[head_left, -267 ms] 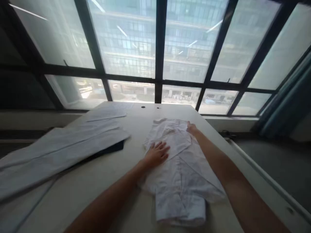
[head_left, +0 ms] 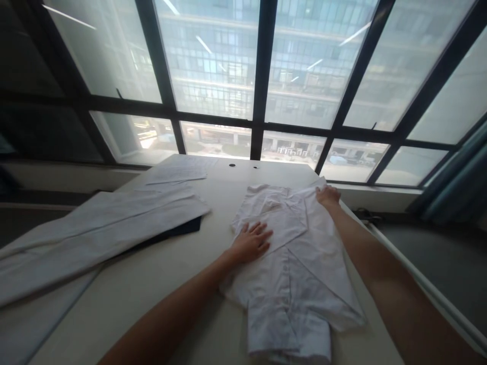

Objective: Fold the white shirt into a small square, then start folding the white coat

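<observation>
Resting your left hand (head_left: 251,243) flat, fingers spread, on the white shirt (head_left: 272,271) | your right hand (head_left: 327,196) gripping its far right edge | white shirt lying right of centre on the table (head_left: 152,276) | white cloth (head_left: 114,230) at left

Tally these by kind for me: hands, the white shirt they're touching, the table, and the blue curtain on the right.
Bare left hand and right hand: 2
White buttoned fabric shirt: 1
White flat-topped table: 1
Blue fabric curtain: 1
Total: 5
</observation>
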A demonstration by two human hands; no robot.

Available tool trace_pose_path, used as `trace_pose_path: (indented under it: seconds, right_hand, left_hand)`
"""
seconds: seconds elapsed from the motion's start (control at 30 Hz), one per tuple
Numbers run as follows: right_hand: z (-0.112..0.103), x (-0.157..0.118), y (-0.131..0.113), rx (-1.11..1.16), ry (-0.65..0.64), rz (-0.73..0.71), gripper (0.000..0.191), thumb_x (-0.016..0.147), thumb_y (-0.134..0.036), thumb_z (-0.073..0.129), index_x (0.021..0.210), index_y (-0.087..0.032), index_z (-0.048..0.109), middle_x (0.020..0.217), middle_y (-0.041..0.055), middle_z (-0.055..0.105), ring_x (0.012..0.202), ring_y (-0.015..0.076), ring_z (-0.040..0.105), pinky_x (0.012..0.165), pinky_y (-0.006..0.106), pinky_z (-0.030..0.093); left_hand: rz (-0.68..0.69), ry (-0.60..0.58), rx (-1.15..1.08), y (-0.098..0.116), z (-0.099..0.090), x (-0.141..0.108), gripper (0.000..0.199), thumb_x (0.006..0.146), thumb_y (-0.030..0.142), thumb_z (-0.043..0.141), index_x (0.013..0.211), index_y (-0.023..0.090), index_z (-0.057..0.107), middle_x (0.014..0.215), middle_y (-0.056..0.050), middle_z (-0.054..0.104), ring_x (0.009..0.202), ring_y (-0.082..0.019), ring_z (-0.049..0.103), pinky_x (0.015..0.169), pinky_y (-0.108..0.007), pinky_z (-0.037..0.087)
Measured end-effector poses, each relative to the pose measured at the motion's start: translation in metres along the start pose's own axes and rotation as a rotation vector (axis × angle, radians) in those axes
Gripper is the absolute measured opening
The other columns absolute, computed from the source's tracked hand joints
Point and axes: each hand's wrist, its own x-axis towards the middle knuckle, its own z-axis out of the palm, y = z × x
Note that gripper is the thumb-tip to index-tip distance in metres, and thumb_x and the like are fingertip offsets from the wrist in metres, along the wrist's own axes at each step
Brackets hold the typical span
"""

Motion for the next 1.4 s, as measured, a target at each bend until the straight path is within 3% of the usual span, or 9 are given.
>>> trace_pose_path:
  seconds: [0.1,0.17,0.4,0.57,0.87,0.97,1.1,1.23,1.4]
  right_hand:
    - [0.004,-0.018,-0.008,0.012,-0.006,0.091,0.054,0.101,-0.03,0.039,0.148,-0.006,0.045,0.159,0.0288,0.028,0.145,0.0481,0.024,0.109,0.072,0.024]
    - [0.01,-0.044,-0.023,0.023,0.001,0.035,0.059,0.098,-0.027,0.036,0.153,-0.006,0.038,0.164,0.0267,0.02,0.15,0.0448,0.014,0.112,0.071,0.016]
    - [0.027,-0.153,-0.062,0.111,-0.257,-0.18,0.069,0.101,-0.046,0.026,0.158,-0.008,0.028,0.165,0.0227,0.018,0.152,0.0376,0.017,0.116,0.059,0.023]
    - [0.032,-0.204,-0.038,0.053,-0.114,-0.144,0.071,0.103,-0.048,0.023,0.157,-0.002,0.029,0.164,0.0258,0.018,0.153,0.0368,0.012,0.118,0.06,0.015]
    - [0.038,-0.194,-0.017,0.067,-0.219,-0.208,0.068,0.104,-0.051,0.027,0.16,-0.014,0.026,0.165,0.02,0.023,0.152,0.0309,0.019,0.118,0.056,0.02]
    - [0.041,-0.186,-0.013,0.071,-0.221,-0.253,0.067,0.104,-0.051,0.028,0.161,-0.015,0.024,0.165,0.0202,0.023,0.153,0.0316,0.018,0.118,0.057,0.019]
    - [0.05,-0.189,-0.01,0.055,-0.165,-0.277,0.065,0.104,-0.049,0.029,0.159,-0.016,0.029,0.164,0.0196,0.026,0.152,0.0311,0.019,0.118,0.055,0.018]
    - [0.05,-0.193,-0.011,0.062,-0.14,-0.284,0.064,0.104,-0.049,0.031,0.159,-0.016,0.031,0.163,0.0203,0.027,0.152,0.0313,0.021,0.118,0.055,0.019]
    - [0.043,-0.196,-0.012,0.097,-0.135,-0.274,0.062,0.103,-0.048,0.033,0.156,-0.017,0.037,0.163,0.0197,0.029,0.151,0.0314,0.024,0.118,0.054,0.019]
  left_hand:
    - [0.004,0.014,0.013,-0.001,0.0,0.0,0.052,0.103,0.052,0.035,0.152,0.034,0.043,0.164,-0.006,0.032,0.152,-0.029,0.025,0.121,-0.059,0.015]
    - [0.006,0.019,0.02,-0.003,0.0,0.0,0.052,0.103,0.052,0.035,0.152,0.034,0.043,0.163,-0.006,0.033,0.152,-0.029,0.025,0.121,-0.059,0.016]
    - [-0.012,0.003,0.045,-0.002,0.004,0.002,0.054,0.104,0.054,0.03,0.154,0.035,0.04,0.164,-0.005,0.03,0.152,-0.03,0.025,0.119,-0.064,0.016]
    - [-0.07,0.042,0.061,0.002,0.01,0.002,0.053,0.104,0.052,0.03,0.154,0.037,0.039,0.165,-0.003,0.03,0.152,-0.034,0.023,0.117,-0.068,0.015]
    - [-0.17,0.021,0.054,0.028,0.015,-0.005,0.056,0.103,0.054,0.032,0.155,0.034,0.038,0.166,-0.006,0.027,0.153,-0.037,0.018,0.115,-0.072,0.013]
    - [-0.166,0.031,0.018,0.03,0.007,-0.005,0.054,0.101,0.051,0.04,0.15,0.029,0.047,0.161,-0.009,0.038,0.148,-0.035,0.031,0.117,-0.063,0.026]
    - [-0.286,0.194,-0.005,-0.006,-0.019,0.019,0.041,0.101,0.032,0.041,0.136,0.022,0.06,0.139,-0.008,0.061,0.128,-0.021,0.055,0.11,-0.033,0.041]
    - [-0.468,0.182,0.055,-0.068,-0.042,0.061,0.035,0.096,0.024,0.045,0.119,0.016,0.07,0.124,-0.015,0.068,0.119,-0.027,0.061,0.104,-0.038,0.046]
    - [-0.461,0.139,0.063,-0.122,-0.055,0.109,0.038,0.091,0.024,0.052,0.125,0.021,0.068,0.138,-0.009,0.062,0.129,-0.025,0.054,0.113,-0.037,0.036]
